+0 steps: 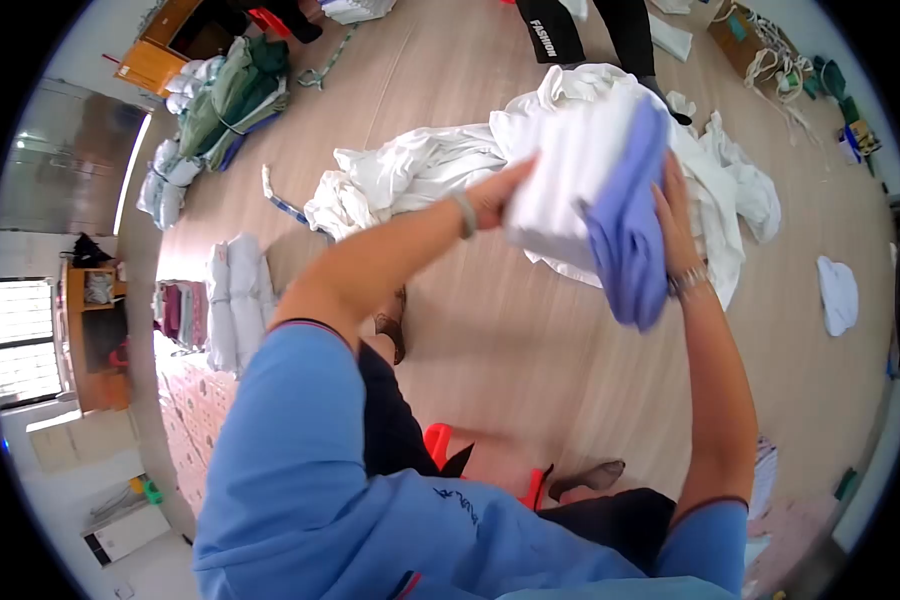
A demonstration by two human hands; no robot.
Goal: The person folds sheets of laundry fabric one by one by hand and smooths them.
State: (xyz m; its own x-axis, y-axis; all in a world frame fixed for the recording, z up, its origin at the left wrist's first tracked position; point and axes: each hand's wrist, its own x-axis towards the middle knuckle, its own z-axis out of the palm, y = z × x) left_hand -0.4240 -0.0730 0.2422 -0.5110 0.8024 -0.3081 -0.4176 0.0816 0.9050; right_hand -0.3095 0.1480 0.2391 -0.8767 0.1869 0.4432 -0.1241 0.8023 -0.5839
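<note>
A stack of folded white cloths point(560, 180) with a folded blue-violet cloth point(630, 225) on its right side is held up between my two hands, somewhat blurred. My left hand point(500, 195) presses the left side of the white cloths. On the right, my right hand point(676, 222) is against the blue-violet cloth. Beyond and below the stack, loose white fabric point(420, 165) lies crumpled on the floor.
Another person's legs point(625, 40) stand behind the white fabric. Green and white bundles point(235, 100) lie at the upper left, wrapped white rolls point(238, 300) at the left. A white cloth point(837, 295) lies far right. A red stool point(438, 445) is under me.
</note>
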